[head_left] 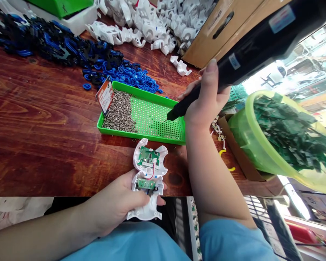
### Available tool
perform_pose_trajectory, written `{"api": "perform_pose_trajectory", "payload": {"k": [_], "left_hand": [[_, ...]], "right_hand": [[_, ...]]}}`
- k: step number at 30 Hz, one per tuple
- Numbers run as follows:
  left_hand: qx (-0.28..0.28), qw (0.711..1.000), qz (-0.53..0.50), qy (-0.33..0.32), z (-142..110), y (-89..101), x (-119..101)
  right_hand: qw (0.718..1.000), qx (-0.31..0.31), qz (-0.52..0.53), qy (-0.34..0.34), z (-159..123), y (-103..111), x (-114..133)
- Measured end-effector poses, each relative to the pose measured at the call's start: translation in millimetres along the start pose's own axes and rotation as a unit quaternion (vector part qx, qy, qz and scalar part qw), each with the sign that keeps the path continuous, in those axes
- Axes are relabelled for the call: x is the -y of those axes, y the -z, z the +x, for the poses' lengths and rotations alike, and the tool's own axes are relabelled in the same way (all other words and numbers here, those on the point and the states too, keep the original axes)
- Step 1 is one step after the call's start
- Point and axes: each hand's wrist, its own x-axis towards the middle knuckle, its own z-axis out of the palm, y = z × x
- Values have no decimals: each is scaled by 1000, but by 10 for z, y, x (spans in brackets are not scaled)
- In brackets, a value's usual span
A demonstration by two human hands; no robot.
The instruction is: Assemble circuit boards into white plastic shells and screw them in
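Observation:
My left hand (133, 197) grips a white plastic housing (149, 210) at the table's front edge, its thumb pressed on the inner side. Inside the housing sit a larger green circuit board (145, 157) and a smaller one (146, 184), joined by a red and a white wire. My right hand (206, 98) is wrapped around a black electric screwdriver (228, 65). Its thin bit points down over the perforated floor of a green screw tray (141, 137). Small metal screws (119, 112) are heaped in the tray's left part, and others sit in its holes.
Blue and black plastic parts (67, 45) lie piled at the back left, with small blue rings (133, 76) beside them. White shells (152, 23) fill the back near a cardboard box (206, 32). At right stands a yellow-green basket (244, 134) of circuit boards (288, 134). A printed card (105, 95) leans on the tray.

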Motion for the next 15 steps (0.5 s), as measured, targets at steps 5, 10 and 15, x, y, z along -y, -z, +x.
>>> {"api": "perform_pose_trajectory", "payload": {"k": [5,10,15], "left_hand": [[2,1000,-3,0,5,0,2],[-1,1000,-12,-5,-9,-8,-3],[-10,1000,-15,-8,-20,-19,-9]], "right_hand": [[1000,7,2,4,-13,15,11],[999,43,-25,22,-38,21,-36],[999,-30,21,26,-3,7,155]]}}
